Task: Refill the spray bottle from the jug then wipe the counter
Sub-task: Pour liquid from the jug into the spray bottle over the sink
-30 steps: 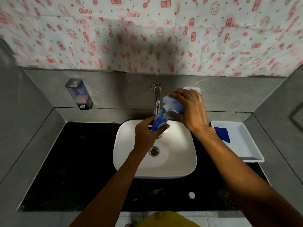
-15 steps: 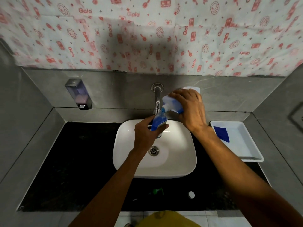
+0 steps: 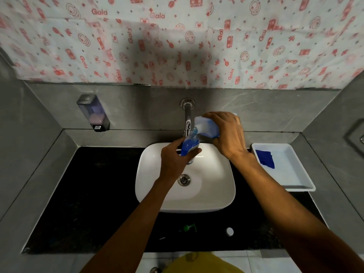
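My left hand [image 3: 174, 161] grips a small spray bottle [image 3: 189, 145] full of blue liquid, upright over the back of the white basin [image 3: 214, 194]. Its spray head is off. My right hand [image 3: 228, 134] holds a translucent jug [image 3: 205, 127] with blue liquid, tipped left so its spout meets the bottle's open neck. A green spray head [image 3: 190, 227] and a white cap [image 3: 229, 231] lie on the black counter [image 3: 94, 194] in front of the basin. A blue cloth [image 3: 266, 159] lies in a white tray [image 3: 295, 182] at the right.
A chrome tap [image 3: 187, 119] comes out of the wall right behind the bottle and jug. A soap dispenser [image 3: 93, 113] hangs on the grey wall at the left. Grey walls close in the counter on both sides.
Hardly anything differs: both hands keep the jug tipped onto the bottle's neck over the basin, in the same place.
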Action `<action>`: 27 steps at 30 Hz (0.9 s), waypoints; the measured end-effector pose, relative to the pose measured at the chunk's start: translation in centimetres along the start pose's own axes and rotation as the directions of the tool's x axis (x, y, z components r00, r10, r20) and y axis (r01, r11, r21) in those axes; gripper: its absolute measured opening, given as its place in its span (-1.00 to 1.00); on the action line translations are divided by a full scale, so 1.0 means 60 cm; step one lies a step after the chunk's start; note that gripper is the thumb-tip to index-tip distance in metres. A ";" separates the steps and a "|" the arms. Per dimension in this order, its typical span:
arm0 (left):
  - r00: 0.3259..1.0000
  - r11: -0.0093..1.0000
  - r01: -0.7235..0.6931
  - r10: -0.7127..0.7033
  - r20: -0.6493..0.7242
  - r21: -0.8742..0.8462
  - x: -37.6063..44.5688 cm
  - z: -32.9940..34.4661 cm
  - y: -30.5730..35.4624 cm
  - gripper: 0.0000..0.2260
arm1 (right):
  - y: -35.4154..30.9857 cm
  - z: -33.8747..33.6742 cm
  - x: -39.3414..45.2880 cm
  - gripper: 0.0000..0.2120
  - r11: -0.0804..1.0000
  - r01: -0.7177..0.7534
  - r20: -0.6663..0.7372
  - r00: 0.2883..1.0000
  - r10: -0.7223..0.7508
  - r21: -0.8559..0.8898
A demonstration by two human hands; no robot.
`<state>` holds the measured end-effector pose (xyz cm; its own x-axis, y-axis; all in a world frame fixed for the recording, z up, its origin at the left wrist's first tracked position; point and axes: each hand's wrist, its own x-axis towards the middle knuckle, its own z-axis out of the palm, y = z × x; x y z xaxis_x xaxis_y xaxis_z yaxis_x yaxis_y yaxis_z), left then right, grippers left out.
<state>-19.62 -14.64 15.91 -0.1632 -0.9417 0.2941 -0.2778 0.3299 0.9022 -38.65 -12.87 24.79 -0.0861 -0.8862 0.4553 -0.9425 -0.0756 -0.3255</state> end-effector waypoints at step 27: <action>0.819 0.919 0.391 -0.368 0.441 0.042 -0.277 -0.136 -0.149 -0.59 | -0.044 0.089 -0.423 -0.30 0.735 -0.512 0.348 0.855 0.385 0.445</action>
<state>-6.72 -2.44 5.54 -0.4485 -0.8635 -0.2305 -0.3588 -0.0622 0.9313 -32.22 7.39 9.65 -0.3239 -0.9458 -0.0241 -0.5049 0.1943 -0.8410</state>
